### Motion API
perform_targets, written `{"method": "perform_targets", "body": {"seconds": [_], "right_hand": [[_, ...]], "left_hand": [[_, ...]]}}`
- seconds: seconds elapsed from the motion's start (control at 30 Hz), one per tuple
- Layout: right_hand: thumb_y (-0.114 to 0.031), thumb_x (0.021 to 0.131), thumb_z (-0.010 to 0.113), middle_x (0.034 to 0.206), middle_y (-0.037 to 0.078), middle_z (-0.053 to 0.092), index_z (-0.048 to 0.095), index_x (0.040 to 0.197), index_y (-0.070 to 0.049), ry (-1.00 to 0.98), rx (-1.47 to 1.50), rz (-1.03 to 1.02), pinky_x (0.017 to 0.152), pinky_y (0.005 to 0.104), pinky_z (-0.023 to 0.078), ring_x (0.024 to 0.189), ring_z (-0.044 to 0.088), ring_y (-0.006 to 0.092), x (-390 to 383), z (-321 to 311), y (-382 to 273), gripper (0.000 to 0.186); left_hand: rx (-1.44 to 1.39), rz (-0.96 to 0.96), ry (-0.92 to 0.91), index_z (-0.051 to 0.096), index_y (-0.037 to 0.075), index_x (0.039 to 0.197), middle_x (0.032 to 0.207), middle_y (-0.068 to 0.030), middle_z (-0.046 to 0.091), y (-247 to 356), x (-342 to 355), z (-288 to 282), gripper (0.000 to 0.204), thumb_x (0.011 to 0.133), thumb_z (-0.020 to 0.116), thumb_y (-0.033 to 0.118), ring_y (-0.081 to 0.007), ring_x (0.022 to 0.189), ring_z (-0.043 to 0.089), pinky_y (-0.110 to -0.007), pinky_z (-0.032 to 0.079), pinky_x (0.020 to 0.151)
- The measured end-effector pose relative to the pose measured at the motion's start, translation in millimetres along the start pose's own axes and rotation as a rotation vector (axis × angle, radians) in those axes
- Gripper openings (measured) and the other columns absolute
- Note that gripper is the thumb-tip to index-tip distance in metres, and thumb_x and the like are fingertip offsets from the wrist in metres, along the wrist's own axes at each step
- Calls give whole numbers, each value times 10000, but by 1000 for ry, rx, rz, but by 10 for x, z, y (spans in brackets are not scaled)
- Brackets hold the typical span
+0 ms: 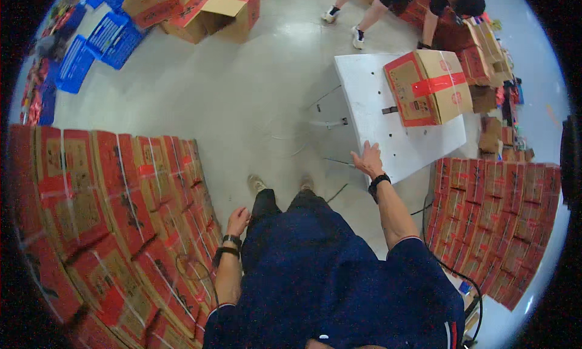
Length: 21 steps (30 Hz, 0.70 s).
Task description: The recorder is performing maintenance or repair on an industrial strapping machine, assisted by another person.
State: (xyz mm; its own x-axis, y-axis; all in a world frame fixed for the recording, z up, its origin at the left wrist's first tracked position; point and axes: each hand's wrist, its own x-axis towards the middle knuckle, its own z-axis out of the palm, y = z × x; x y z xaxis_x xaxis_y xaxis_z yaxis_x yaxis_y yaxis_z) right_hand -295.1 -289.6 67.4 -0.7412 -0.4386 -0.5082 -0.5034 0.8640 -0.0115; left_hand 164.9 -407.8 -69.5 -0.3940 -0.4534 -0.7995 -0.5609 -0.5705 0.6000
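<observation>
My right hand [368,160] is open with fingers spread at the near left edge of a white table top [357,88] dotted with small dark holes. On that top, near its far right part, sits a cardboard box [424,88] with red printed sides, red tape and a pale strap. My left hand [239,217] hangs low beside my dark trousers, open, its fingers loosely bent and holding nothing. It is nearest the tall stacks of strapped red-and-brown boxes [121,209] on my left.
More stacked boxes [488,216] stand at right. A black cable [451,270] runs beside me. A co-worker [394,3] bends behind the table among cartons [476,61]. Blue crates [112,40] and loose cardboard boxes [224,19] lie along the back left on the grey floor [254,94].
</observation>
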Motion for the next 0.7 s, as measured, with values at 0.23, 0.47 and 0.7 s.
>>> {"method": "perform_targets", "body": {"seconds": [0.23, 0.47, 0.7], "right_hand": [[-540, 782, 555, 1349, 383, 211, 274, 1363, 17, 38, -46, 18, 975, 509, 359, 1209, 313, 523, 124, 150, 137, 853], [-538, 773, 566, 1397, 350, 163, 285, 1363, 0, 52, 45, 103, 993, 521, 340, 1271, 224, 521, 32, 130, -30, 846], [-526, 778, 567, 1409, 336, 164, 298, 1359, -4, 94, 55, 147, 993, 543, 328, 1284, 203, 519, -77, 171, -121, 826]], "left_hand": [[-6, -66, -88, 558, 38, 1111, 859, -24, 612, -144, 174, -333, 340, 892, 531, 296, -123, 732, 569, -263, 470, 632], [-71, -52, -123, 539, 18, 1153, 877, -44, 618, 158, 357, -367, 372, 888, 546, 279, -125, 753, 573, -259, 469, 640], [121, -21, -104, 551, 23, 1143, 898, -40, 624, 700, 334, -349, 397, 886, 546, 325, -124, 780, 572, -255, 462, 641]]}}
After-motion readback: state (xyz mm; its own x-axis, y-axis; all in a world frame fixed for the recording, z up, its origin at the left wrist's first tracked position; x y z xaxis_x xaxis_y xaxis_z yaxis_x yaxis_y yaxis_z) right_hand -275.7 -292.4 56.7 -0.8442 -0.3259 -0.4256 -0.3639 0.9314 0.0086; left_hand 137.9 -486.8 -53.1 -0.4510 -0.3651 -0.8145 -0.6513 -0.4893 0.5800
